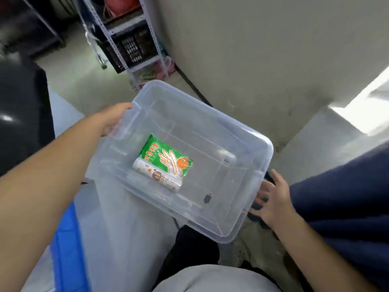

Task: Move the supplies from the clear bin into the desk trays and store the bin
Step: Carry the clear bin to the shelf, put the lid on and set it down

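Note:
A clear plastic bin (248, 144) is held in the air in front of me, tilted, above my legs. Inside it lie a green packet of disposable gloves (168, 157), a white roll (156, 174) lying against the packet's near edge, and a small dark object (207, 198) on the bin floor. My left hand (114, 119) grips the bin's far-left handle edge. My right hand (271, 199) is at the bin's right handle with fingers spread; some fingers reach under the rim.
A metal shelf rack (130, 41) with a black crate stands ahead against a grey wall. A blue container (67, 239) sits low at the left. A dark rounded object (19, 114) fills the far left. Dark blue fabric (347, 203) lies at right.

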